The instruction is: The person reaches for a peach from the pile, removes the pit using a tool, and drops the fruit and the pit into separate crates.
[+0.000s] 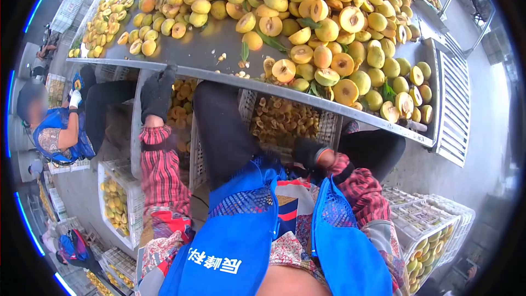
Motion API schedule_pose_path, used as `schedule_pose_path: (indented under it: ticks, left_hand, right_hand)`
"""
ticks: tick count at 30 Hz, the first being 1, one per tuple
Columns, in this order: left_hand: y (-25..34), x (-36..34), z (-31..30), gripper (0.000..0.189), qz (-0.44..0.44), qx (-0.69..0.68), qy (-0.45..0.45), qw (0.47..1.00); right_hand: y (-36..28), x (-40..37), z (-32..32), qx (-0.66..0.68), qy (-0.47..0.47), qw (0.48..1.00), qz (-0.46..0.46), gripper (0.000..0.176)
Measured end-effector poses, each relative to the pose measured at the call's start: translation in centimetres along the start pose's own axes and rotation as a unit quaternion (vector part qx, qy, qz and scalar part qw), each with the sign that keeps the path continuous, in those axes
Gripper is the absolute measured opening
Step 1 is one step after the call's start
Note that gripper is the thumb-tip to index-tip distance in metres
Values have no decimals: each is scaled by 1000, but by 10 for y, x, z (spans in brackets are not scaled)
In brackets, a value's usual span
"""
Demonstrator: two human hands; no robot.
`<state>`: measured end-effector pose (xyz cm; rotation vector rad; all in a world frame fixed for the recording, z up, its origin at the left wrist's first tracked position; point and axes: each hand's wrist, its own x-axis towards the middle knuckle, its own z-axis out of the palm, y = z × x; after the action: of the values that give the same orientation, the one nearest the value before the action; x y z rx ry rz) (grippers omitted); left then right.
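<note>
Head view, looking down past a blue apron (235, 246) at the lower centre. Left hand (158, 94), black-gloved, at left of centre, folded over the table edge (219, 78) and clamped on it, with no fruit in it. Right hand (308, 153), also gloved, low at centre right, below the edge and just under a crate (285, 123) of cut halves in the frame. Fingers curled there, but cannot tell whether closed on anything or bare. Fruit (307, 16) heaped beyond the edge across the upper half of the frame, mostly whole and yellow, with some pieces cut and lying face up close to the edge, one half (284, 69) almost straight above the right hand. Seems a gap between pieces: neither hand on the pile, nothing visibly being cut or pitted. Next calls for lifting a hand over the edge to the nearest whole piece, gripping it firmly enough not to nudge its neighbours off, and keeping it apart from the cut ones. Worth watching the loose leaves (244, 50) and pits (222, 57) near the edge. Another person (55, 131) at the far left, well apart; more filled crates (430, 246) at the lower right.
</note>
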<state>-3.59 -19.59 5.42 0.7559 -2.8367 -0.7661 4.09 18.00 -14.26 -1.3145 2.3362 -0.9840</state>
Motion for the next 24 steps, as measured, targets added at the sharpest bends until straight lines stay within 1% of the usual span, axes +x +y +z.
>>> schedule_pose_path:
  ticks: [1,2,3,4,6,7,8,9,10,11,12,13,14,16,17,18,20,21,22,24]
  left_hand:
    - [-16,19,7,40,114,1,46,992]
    - [-6,31,9,40,121,-1,46,992]
    - [5,39,13,40,120,-116,-6,986]
    - [18,51,19,41,117,-231,-56,964]
    - [50,86,46,39,38,-316,-188,929]
    - [68,100,58,33,42,-252,-237,937]
    - [88,114,70,31,47,-186,-282,940]
    - [108,131,86,30,64,-70,-323,942]
    - [119,144,105,29,78,47,-359,929]
    - [114,149,127,28,53,-78,-367,926]
    - [108,152,148,27,26,-203,-368,907]
    - [111,154,160,27,47,-161,-357,919]
    - [114,149,159,27,45,-161,-357,919]
    - [117,132,143,25,106,-187,-344,914]
    - [117,131,132,28,80,-177,-357,914]
    - [122,110,121,33,36,-296,-303,905]
    - [121,94,94,38,88,-258,-344,899]
    - [118,81,89,38,80,-311,-357,877]
    - [122,61,78,38,81,-357,-384,848]
    - [131,28,60,37,90,-327,-408,847]
  right_hand:
    - [10,-5,10,-30,-58,997,-29,32]
    - [0,5,-4,-12,-155,987,47,33]
    - [-17,15,-16,13,-253,959,125,34]
    - [-17,20,-11,12,-251,959,130,34]
    - [-12,22,5,36,-80,983,158,37]
    - [-8,21,10,34,-78,983,160,37]
    - [-4,20,13,55,-89,971,215,36]
    - [0,20,16,77,-100,955,268,36]
    - [-1,19,12,76,-99,956,267,36]
    - [-5,18,5,70,-100,958,260,36]
    - [-6,15,1,64,-101,960,253,36]
    - [-5,9,1,79,-89,963,240,36]
    - [-8,9,-4,79,-90,963,240,36]
    - [-23,11,-19,100,57,972,204,30]
    - [-23,11,-26,101,55,973,201,30]
    - [-20,13,-33,83,46,978,184,29]
    - [-32,21,-59,67,38,984,163,29]
    - [-52,27,-86,173,102,954,224,25]
    - [-69,32,-109,275,164,904,282,22]
    - [-83,44,-138,414,184,825,336,21]
